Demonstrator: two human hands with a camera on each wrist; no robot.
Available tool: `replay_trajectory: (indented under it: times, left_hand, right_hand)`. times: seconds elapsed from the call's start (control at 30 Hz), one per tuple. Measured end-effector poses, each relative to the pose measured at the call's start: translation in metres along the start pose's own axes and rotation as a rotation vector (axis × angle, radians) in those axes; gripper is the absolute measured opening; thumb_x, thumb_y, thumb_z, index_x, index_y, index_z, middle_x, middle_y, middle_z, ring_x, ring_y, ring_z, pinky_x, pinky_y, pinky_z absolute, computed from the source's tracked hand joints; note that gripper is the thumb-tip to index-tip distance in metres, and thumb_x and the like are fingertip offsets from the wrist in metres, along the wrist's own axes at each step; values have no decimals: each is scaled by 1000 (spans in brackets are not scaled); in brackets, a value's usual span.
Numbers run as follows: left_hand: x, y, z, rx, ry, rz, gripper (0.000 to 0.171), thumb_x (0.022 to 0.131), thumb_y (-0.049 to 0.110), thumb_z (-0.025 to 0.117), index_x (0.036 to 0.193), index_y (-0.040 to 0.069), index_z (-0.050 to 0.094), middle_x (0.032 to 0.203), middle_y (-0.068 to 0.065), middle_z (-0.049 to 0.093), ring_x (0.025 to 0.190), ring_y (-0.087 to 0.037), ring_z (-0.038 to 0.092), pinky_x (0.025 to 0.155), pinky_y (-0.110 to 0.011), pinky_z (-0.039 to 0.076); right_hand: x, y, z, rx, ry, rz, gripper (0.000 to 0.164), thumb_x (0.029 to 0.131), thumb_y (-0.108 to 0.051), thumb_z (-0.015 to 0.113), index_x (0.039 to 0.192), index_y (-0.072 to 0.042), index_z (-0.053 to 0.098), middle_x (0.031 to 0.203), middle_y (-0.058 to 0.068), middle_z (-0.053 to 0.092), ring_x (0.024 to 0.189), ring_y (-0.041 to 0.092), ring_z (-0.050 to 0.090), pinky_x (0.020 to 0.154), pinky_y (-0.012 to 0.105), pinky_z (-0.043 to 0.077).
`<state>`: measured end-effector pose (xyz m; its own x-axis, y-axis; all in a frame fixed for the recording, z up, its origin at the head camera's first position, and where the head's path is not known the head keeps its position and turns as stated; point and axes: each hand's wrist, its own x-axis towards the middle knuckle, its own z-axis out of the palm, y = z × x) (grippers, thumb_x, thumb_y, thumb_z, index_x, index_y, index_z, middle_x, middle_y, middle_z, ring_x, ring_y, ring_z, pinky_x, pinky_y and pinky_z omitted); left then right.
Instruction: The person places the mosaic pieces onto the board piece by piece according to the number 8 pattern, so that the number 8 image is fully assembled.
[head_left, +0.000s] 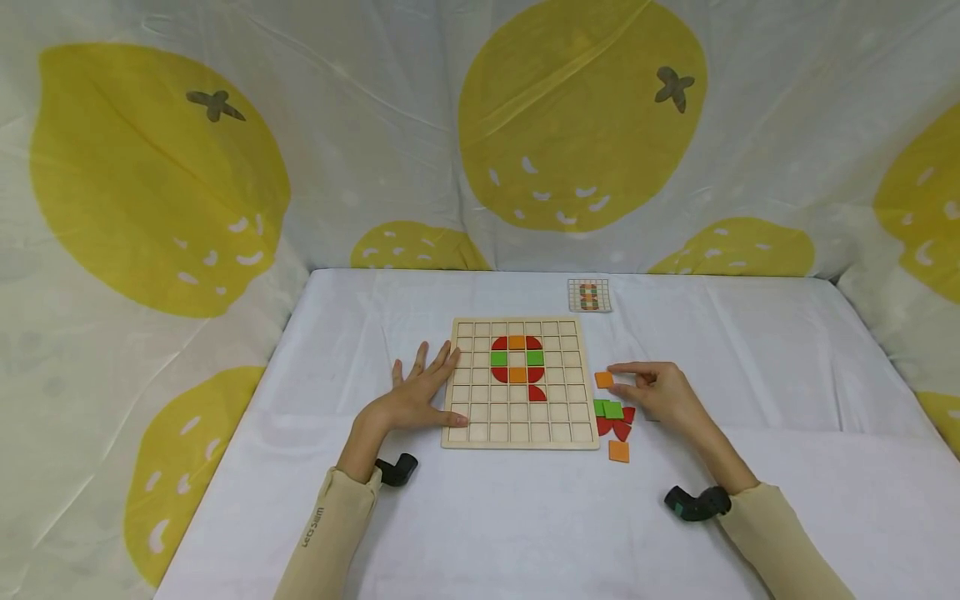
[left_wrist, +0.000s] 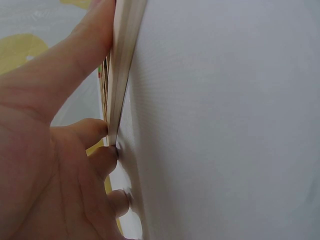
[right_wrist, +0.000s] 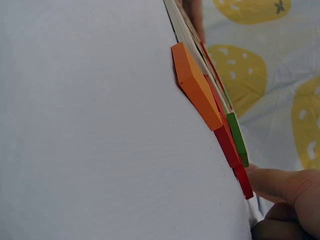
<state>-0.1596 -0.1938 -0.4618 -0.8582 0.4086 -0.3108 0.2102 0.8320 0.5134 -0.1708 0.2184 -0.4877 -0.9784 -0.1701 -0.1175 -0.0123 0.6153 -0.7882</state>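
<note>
Green tiles (head_left: 612, 410), card (head_left: 588, 296) near board (head_left: 480, 414); left hand (head_left: 415, 395) splayed; right hand (head_left: 662, 392) pinches orange tile (head_left: 603, 380)

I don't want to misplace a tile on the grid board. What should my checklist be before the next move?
1. Orange square pinched by the right hand: ok.
2. Left hand touching the left edge of the wooden grid board: ok.
3. Pattern card uncovered, beyond the board's far edge: ok.
4. Ring of tiles closed, a red quarter-circle at each corner: ok.
5. Tiles below that ring complete: not ok; just one red quarter-circle sits there.
6. Every card cell matched: cannot tell; its print is too small.
</note>
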Motion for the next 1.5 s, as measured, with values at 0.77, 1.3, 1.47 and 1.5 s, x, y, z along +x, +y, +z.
replay_trajectory:
  times: [0.77, 1.3, 1.47, 1.5]
  left_hand:
    - [-2, 1, 0, -21, -2, -2, 116, 85, 49, 83, 168, 14, 9, 176, -7, -4, 160, -41, -21, 118, -76, -17]
    - [0, -1, 0, -7, 1, 5, 117, 85, 50, 82, 168, 14, 8, 176, -8, -3, 160, -41, -20, 118, -76, -16]
    - [0, -1, 0, -3, 0, 7, 118, 85, 52, 82, 168, 14, 8, 176, -7, -4, 160, -41, -20, 118, -76, -16]
    - [1, -1, 0, -4, 3, 8, 118, 84, 52, 82, 168, 14, 8, 176, -8, -4, 160, -41, -20, 118, -76, -15]
  right_hand:
    - [4, -12, 14, -15, 32, -65, 26, 91, -20, 81, 112, -6, 79, 60, -4, 37, 53, 11, 36, 48, 23, 28]
    - [8, -70, 69, 35, -83, -151, 26, 87, -26, 84, 108, -11, 80, 59, -6, 30, 57, 9, 29, 56, 22, 28]
    - [9, -78, 81, 25, -90, -177, 26, 86, -26, 85, 106, -10, 80, 58, -7, 32, 56, 8, 32, 56, 21, 29]
    - [9, -78, 83, 26, -91, -178, 26, 86, -26, 86, 105, -9, 80, 58, -7, 33, 55, 8, 33, 55, 21, 28]
